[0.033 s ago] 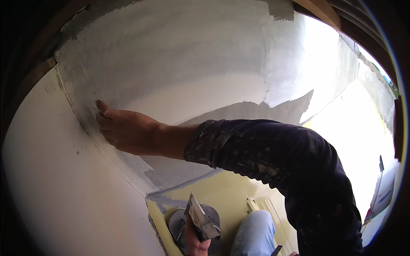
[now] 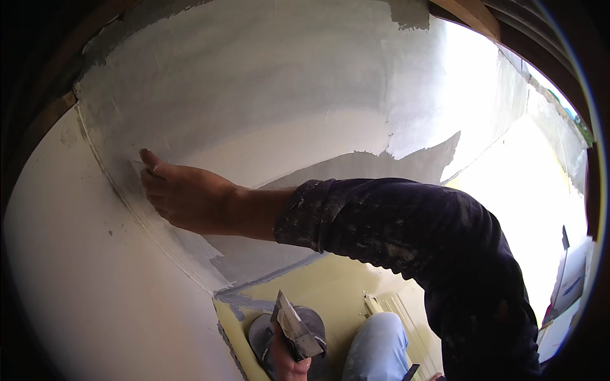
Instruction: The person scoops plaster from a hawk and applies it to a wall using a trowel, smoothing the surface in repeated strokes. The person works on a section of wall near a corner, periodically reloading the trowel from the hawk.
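My right hand reaches across to the plastered wall, its fingers closed on a thin blade held against the grey surface beside the left corner seam. My dark, plaster-spattered sleeve hides part of the wall. Low in the middle, my left hand grips a wide metal putty knife with pale compound on its blade, tilted upward. Behind that hand is a dark grey rounded object, partly hidden and hard to identify.
A white side panel meets the wall at the left. Below lies a yellowish board with ribbed strips beside my denim-clad knee. Wooden edges frame the top. The right side is washed out by bright light.
The wall has shifted slightly left in the view. My right hand stays by the corner seam, and my left hand and its knife sit a few pixels further left.
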`<move>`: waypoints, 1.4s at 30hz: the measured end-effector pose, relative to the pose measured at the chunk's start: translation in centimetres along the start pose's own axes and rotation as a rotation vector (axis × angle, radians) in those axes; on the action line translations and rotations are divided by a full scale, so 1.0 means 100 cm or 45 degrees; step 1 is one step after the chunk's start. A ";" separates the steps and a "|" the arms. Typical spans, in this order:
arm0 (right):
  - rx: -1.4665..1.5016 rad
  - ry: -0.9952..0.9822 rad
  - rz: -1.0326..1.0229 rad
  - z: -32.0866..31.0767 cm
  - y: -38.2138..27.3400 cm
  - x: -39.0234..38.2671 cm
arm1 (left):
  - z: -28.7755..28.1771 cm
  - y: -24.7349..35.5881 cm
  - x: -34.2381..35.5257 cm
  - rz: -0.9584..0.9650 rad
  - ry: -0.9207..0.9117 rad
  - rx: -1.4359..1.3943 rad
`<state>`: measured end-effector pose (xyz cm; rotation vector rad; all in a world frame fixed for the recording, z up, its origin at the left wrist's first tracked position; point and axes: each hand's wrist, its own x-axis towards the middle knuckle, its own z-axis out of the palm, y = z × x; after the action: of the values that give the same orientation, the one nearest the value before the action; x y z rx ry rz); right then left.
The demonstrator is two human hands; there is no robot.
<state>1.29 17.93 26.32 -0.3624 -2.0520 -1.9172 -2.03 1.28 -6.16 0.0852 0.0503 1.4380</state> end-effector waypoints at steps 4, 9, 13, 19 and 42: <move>0.099 0.026 0.103 0.019 0.018 -0.060 | 0.001 0.001 0.001 0.060 0.151 0.221; 0.337 0.135 0.282 0.052 0.060 -0.172 | -0.007 0.001 0.003 0.209 0.352 0.756; 0.396 -0.082 0.489 0.075 0.076 -0.272 | -0.008 0.005 -0.007 0.553 0.316 1.790; 0.348 -0.334 0.812 0.103 0.055 -0.405 | 0.018 -0.005 -0.021 0.819 0.088 2.366; 1.453 -0.372 0.170 -0.054 -0.084 -0.222 | 0.016 0.011 -0.015 -0.118 -0.237 -0.118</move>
<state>18.73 12.46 10.24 -0.4595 -2.7945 -0.4122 -3.13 -0.08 -4.49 0.1379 -0.1632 1.3325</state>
